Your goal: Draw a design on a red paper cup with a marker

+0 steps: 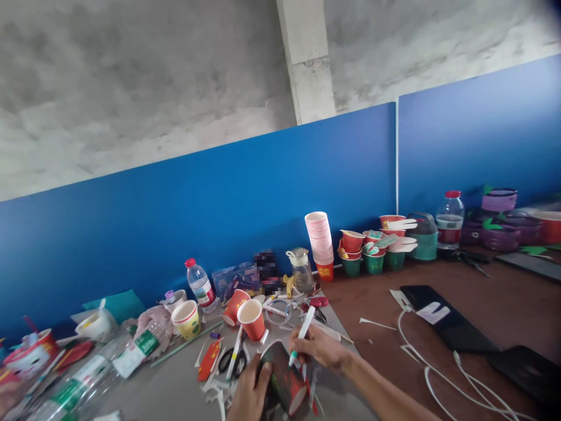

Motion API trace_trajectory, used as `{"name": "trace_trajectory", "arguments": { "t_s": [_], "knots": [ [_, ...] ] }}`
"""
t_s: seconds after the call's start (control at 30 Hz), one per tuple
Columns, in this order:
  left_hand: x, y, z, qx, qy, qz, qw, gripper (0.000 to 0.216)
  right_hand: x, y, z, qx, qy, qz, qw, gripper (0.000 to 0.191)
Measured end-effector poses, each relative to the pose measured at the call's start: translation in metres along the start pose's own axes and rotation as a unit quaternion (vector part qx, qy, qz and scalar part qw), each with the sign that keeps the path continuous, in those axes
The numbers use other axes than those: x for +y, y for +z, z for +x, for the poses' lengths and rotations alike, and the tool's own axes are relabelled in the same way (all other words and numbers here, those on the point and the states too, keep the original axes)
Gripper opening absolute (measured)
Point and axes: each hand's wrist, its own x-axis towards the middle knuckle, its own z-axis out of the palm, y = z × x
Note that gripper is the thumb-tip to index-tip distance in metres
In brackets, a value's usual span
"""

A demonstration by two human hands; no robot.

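My left hand [249, 389] grips a dark paper cup [286, 383] lying on its side, red print showing on its wall, just above the grey table [175, 386]. In my right hand [322, 348] is a white marker [301, 334] with a green tip, held in a pinch. The tip touches the cup's side. Black-handled scissors [232, 361] lie just left of the cup, beside an orange paper scrap [209, 359].
Red and yellow paper cups [252, 318], water bottles [200, 285] and paper scraps crowd the grey table. A stack of red cups [319, 240] and decorated cups [372, 245] stand by the blue partition [219, 199]. White cables [438, 374] and black devices [442, 318] lie on the brown desk.
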Motion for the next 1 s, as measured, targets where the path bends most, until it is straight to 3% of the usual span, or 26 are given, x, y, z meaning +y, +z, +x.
{"name": "trace_trajectory", "arguments": {
  "t_s": [0.1,0.3,0.47,0.6,0.8,1.0],
  "knots": [
    [0.000,0.000,0.000,0.002,-0.007,0.003,1.000,0.048,0.001,-0.001,0.000,-0.060,0.024,-0.024,0.998,0.034],
    [-0.002,0.001,0.001,-0.015,0.018,-0.013,1.000,0.049,0.006,-0.001,0.002,0.013,-0.018,-0.007,1.000,0.034],
    [-0.008,0.003,0.004,-0.022,-0.003,-0.005,1.000,0.057,0.007,0.003,0.003,-0.045,0.014,-0.035,0.998,0.031],
    [-0.008,0.003,0.004,-0.020,-0.011,-0.005,1.000,0.057,0.013,0.006,0.009,0.001,-0.008,0.001,1.000,0.034],
    [-0.007,0.003,0.003,-0.007,-0.005,-0.007,1.000,0.056,0.013,0.008,0.010,-0.012,-0.001,0.014,1.000,0.036],
    [-0.008,0.002,0.003,0.003,0.016,-0.019,1.000,0.050,0.011,0.003,0.007,0.053,-0.007,0.035,0.998,0.032]
  ]
}}
